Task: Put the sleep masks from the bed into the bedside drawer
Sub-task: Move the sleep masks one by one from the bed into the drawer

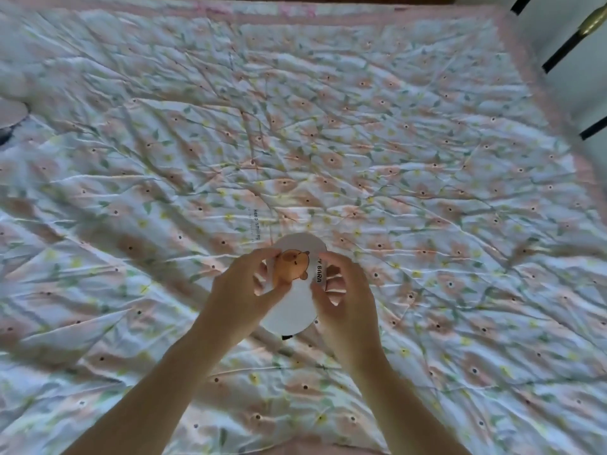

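A white sleep mask (294,302) with an orange capybara picture and black lettering is held just above the floral quilt (328,142), lengthwise away from me. My left hand (244,287) pinches its left edge. My right hand (345,290) grips its right edge over the lettering. A bit of black strap shows under the mask's near end. Another pale rounded item (11,114), maybe a second mask, lies at the far left edge of the bed, mostly cut off. No drawer is in view.
The wrinkled quilt with a pink border covers nearly the whole view. Black rails with a brass fitting (573,37) stand past the bed's right edge at top right. A white lump of fabric (13,77) sits at the upper left.
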